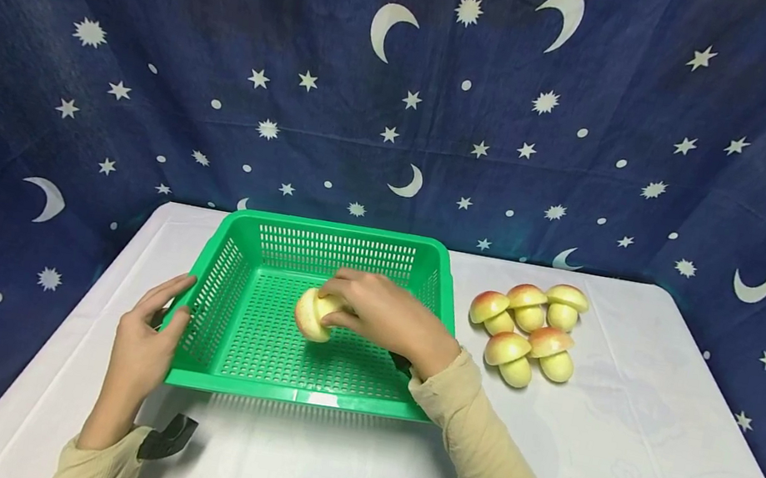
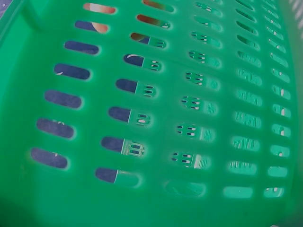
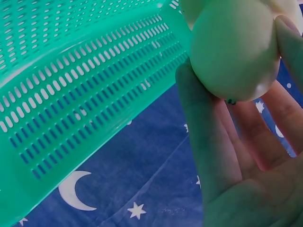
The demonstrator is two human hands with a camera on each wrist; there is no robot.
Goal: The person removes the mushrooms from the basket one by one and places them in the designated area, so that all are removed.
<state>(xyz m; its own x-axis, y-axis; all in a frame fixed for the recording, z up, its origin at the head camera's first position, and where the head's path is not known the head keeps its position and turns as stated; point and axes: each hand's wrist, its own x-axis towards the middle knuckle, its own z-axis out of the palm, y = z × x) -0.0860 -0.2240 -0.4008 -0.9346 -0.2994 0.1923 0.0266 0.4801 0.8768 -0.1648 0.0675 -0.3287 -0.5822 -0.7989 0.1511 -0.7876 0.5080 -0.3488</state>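
My right hand (image 1: 379, 310) is over the inside of a green plastic basket (image 1: 303, 397). It pinches a toy mushroom (image 1: 311, 316) by its pale stem, the yellow-and-red cap facing left. In the right wrist view, the rounded stem end (image 3: 236, 52) sits between thumb and fingers. At the basket's left side, my left hand (image 1: 146, 335) grips the rim with fingers and thumb. The left wrist view is filled by the slotted basket wall (image 2: 156, 109), and the left hand does not show there.
Several similar toy mushrooms (image 1: 518, 355) lie grouped on the white tablecloth (image 1: 622, 448), right of the basket. A dark blue curtain (image 1: 405, 107) with moons and stars hangs behind and beside the table.
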